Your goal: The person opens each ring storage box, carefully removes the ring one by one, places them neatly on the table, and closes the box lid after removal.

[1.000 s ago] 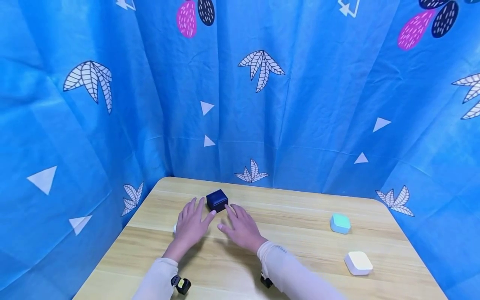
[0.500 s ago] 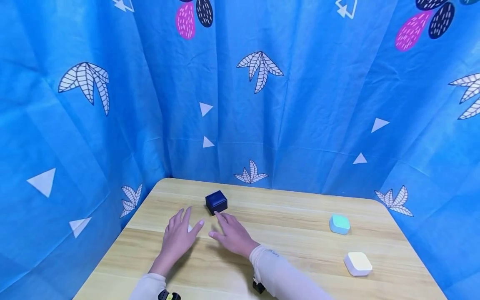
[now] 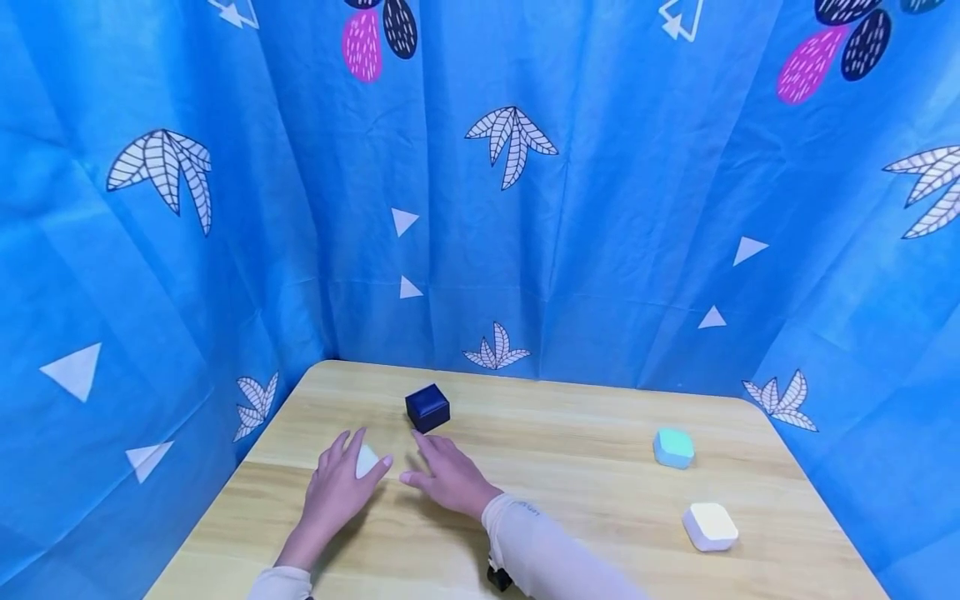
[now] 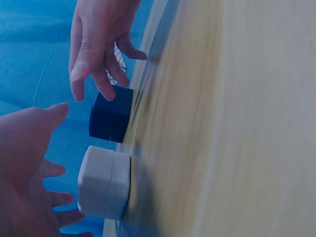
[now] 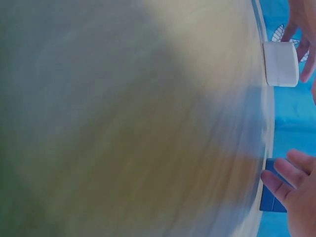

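A small white box [image 3: 367, 460] with rounded corners sits on the table's left part, partly hidden by my left hand [image 3: 333, 487] in the head view. That hand hovers over and beside the box, thumb and fingers spread around it without a visible grip. In the left wrist view, the white box [image 4: 104, 182] stands just past the fingers. Behind it is a dark blue, lidded-looking box [image 3: 427, 407]. My right hand [image 3: 452, 481] is held in front of the dark box with its fingers extended, holding nothing; whether a fingertip touches the box I cannot tell.
On the right side of the wooden table [image 3: 555, 450] lie a mint-green rounded box [image 3: 673, 448] and, nearer, a cream-topped white one [image 3: 710, 527]. A blue patterned curtain [image 3: 600, 208] hangs around the table's back and sides.
Both hands have drawn back leftward and nearer to me, away from the dark box. The left hand has passed over the white box, which now shows between thumb and fingers. The boxes stay put.
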The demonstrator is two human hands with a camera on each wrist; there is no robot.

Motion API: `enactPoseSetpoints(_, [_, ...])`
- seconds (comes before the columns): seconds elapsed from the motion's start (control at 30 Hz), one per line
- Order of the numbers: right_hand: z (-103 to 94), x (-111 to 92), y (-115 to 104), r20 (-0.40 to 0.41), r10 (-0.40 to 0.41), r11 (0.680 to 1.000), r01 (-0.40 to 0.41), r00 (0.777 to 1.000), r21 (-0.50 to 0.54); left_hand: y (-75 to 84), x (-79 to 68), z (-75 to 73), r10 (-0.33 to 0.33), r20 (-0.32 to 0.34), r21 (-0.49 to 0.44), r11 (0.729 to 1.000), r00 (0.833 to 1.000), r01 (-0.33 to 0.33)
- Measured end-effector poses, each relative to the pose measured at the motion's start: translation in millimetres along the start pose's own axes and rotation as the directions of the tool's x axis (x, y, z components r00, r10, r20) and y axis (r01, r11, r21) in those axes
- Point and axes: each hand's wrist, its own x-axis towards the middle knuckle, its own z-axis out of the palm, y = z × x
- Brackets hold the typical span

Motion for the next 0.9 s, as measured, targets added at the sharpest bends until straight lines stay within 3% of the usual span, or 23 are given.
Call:
enactPoseSetpoints(0.47, [4.6, 8, -4, 0.003, 0.016, 0.997, -0.016, 1.0, 0.076, -13.7, -9.9, 0.5, -0.024, -0.007, -0.057, 0.998, 1.0, 0.024])
enactPoseSetpoints(0.9, [18.5, 28, -12, 0.015, 0.003, 0.992, -0.004, 1.0, 0.123, -22.6, -15.9, -4.0, -0.041, -0.01, -0.069, 0.997, 0.999, 0.04])
